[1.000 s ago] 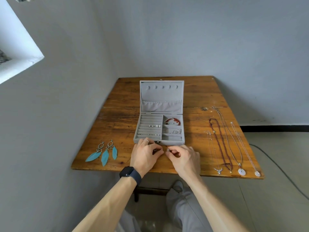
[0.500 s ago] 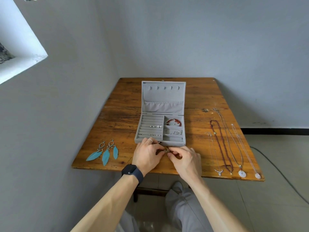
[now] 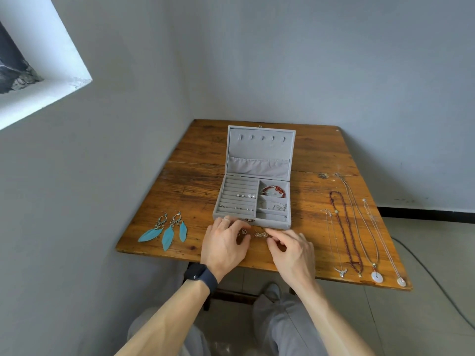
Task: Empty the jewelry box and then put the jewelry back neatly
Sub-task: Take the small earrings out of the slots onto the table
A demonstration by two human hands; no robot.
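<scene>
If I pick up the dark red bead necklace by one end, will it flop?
Likely floppy: the necklace lies in a long loose loop on the table, so it should dangle. Small beads suggest light weight. Pushed, it would probably bunch up.

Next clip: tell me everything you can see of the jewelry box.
The jewelry box is grey, velvet-like, standing on the wooden table with its lid open and leaning back. The lid carries five hooks above a gathered pocket. The base has ring rolls on the left holding pearl studs, and three compartments on the right: a red bracelet in the far one, a silver piece in the middle. A metal clasp sits on the front wall, close by the left hand; contact is unclear.
</scene>
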